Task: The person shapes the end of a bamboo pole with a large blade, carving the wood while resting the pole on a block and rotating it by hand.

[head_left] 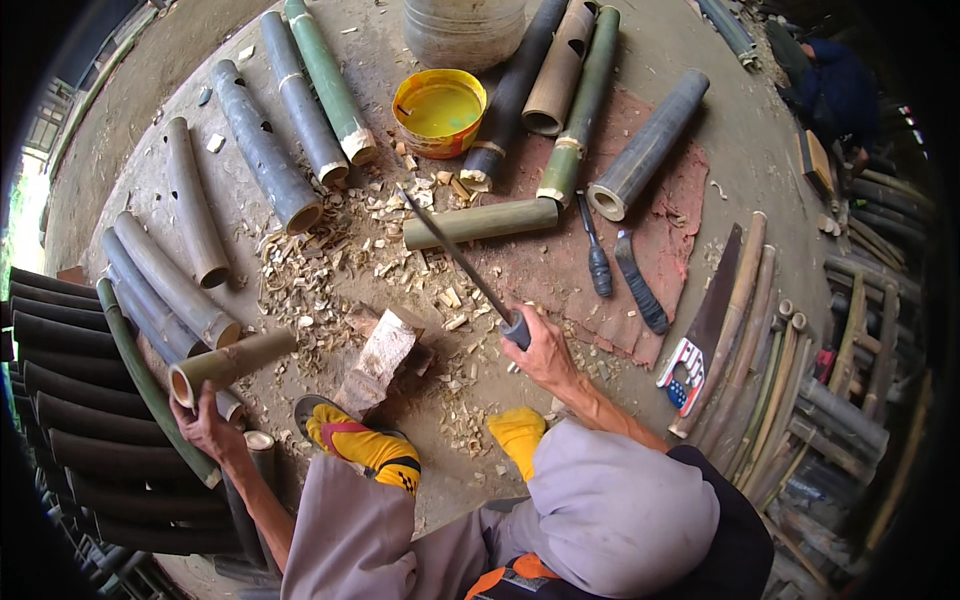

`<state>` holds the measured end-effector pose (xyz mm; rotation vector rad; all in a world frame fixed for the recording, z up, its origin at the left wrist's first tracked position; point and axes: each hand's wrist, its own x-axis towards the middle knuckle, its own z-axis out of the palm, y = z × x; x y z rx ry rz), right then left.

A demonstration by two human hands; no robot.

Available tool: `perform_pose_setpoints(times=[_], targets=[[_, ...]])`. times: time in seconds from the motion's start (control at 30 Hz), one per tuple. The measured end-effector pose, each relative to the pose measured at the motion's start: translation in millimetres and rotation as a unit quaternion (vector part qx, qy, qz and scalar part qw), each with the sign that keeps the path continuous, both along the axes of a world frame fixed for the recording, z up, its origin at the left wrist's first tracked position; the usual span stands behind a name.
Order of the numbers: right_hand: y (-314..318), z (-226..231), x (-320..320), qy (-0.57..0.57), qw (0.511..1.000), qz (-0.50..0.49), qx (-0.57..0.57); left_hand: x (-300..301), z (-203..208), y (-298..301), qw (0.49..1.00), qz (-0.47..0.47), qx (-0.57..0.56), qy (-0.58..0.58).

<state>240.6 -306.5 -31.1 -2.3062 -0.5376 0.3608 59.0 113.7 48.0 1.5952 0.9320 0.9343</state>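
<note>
My left hand (pixel 207 425) grips a short tan bamboo tube (pixel 232 365) near its open end, lifted over the pile at the left. My right hand (pixel 541 348) is closed on the dark handle of a long thin blade (pixel 455 255), which points up and to the left over the wood chips. A chunky wooden block (pixel 380 360) stands between my hands, just ahead of my feet in yellow socks (pixel 375 450).
Cut bamboo tubes (pixel 262 145) fan out across the ground, with a yellow bowl of liquid (pixel 439 110) behind. Two hand tools (pixel 598 262) lie on a reddish cloth (pixel 660 215). A handsaw (pixel 705 325) and stacked bamboo poles (pixel 790 380) lie right. Dark split bamboo (pixel 70 400) lies left.
</note>
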Motion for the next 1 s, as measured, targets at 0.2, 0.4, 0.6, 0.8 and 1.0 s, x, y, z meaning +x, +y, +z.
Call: perform_pose_setpoints(times=[0.2, 0.4, 0.6, 0.8, 1.0], targets=[[-8.2, -3.2, -32.7, 0.154, 0.986, -0.018, 0.054, 21.8, 38.1, -31.2, 0.976, -0.069, -0.021, -0.205], [4.7, 10.9, -55.2, 0.187, 0.976, 0.014, 0.112, 49.5, 31.8, -74.0, 0.965, -0.011, -0.166, -0.202], [27.4, 10.5, -57.7, 0.178, 0.975, 0.092, 0.097, 47.6, 27.0, -104.8, 0.963, 0.009, -0.151, -0.224], [51.5, 28.4, -63.0, 0.234, 0.965, 0.085, 0.081, 36.2, 26.4, -94.8, 0.958, 0.024, -0.120, -0.261], [69.1, 3.5, -64.5, 0.180, 0.976, 0.105, 0.068, 46.6, -25.7, -88.8, 0.933, 0.079, -0.175, -0.303]])
